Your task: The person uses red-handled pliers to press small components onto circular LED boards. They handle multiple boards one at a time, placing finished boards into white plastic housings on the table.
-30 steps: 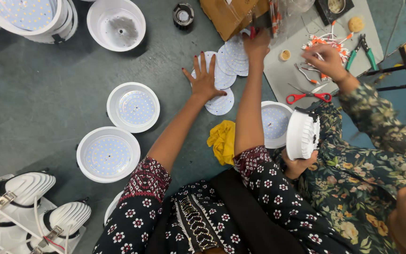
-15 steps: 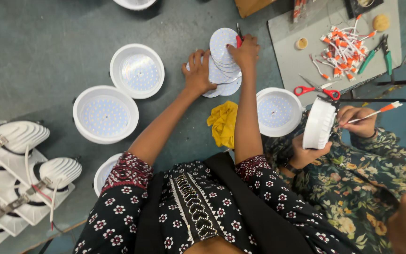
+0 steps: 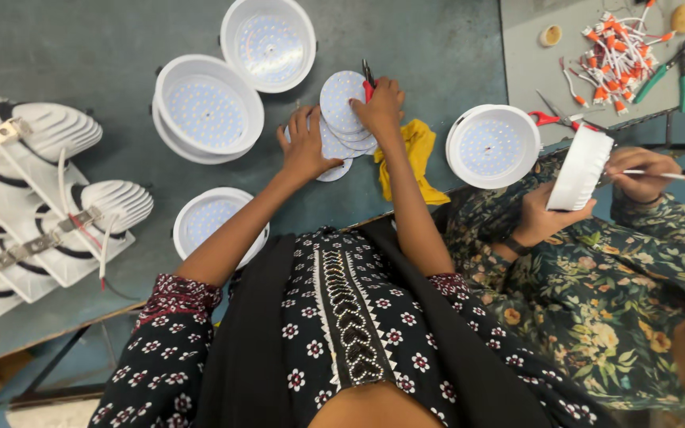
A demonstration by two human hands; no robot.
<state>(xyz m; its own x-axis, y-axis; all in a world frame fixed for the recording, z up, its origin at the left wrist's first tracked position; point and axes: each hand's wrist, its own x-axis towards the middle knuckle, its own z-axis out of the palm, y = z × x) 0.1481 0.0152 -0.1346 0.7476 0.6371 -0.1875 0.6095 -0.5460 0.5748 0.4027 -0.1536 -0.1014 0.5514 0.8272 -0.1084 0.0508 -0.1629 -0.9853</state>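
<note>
1. The left hand (image 3: 308, 147) is laid flat, fingers spread and released, on the lower discs of a pile of round LED discs (image 3: 342, 103) at upper centre of the frame.
2. The right hand (image 3: 380, 107) is clenched around a red-handled tool (image 3: 368, 82) and rests on the top disc.
3. A yellow cloth (image 3: 418, 154) is seen just right of the pile on the grey desk (image 3: 81, 47).
4. White round lamp housings (image 3: 208, 107) are noted left of the pile; another (image 3: 491, 147) lies to the right.
5. At right, a co-worker's hand (image 3: 541, 218) holds a white housing (image 3: 580, 168).
</note>
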